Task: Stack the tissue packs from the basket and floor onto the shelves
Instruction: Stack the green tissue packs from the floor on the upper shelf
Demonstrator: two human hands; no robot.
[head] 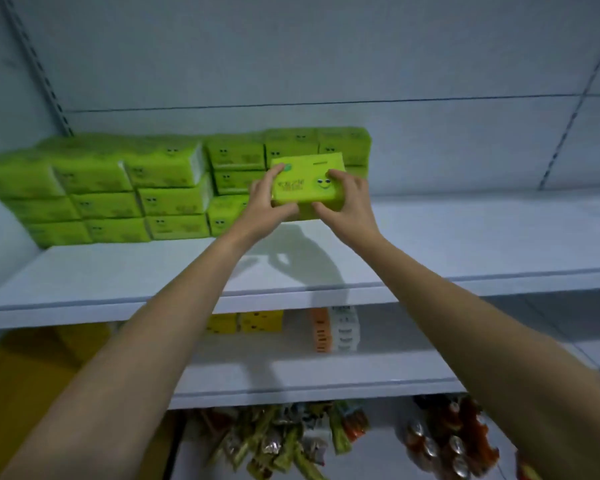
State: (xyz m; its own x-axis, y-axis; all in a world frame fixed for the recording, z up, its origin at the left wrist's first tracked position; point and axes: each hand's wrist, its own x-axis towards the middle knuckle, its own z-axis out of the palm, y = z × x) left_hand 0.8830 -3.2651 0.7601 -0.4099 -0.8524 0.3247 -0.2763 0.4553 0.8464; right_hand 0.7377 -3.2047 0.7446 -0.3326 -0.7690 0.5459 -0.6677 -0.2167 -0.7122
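On the upper white shelf [465,244] of a store rack, seen from the person's own head, two bare forearms reach forward and hold one bright green tissue pack [307,188] between them. The pack lies with its long axis running left to right, roughly in line with the shelf's front edge, its right end tipped a little higher than its left. Its broad printed face is turned up and toward the viewer, with a smiling cartoon face near the right end. The left hand [267,202] grasps the pack's left end, fingers curled over the top and thumb along the lower front edge. The right hand [349,199] grasps the right end in the same way. The pack sits right in front of the right end of a stack of green tissue packs [118,188], three layers high, filling the left half of the shelf against the back panel. Whether the held pack touches the shelf board or the stack behind it cannot be told. The hands throw a shadow on the board below. On the lower shelf [326,379] stand yellow packs [243,322] and an orange and white pack [333,329]. Beneath that lie snack packets [284,438] and, to their right, drink cans [447,441], both blurred.
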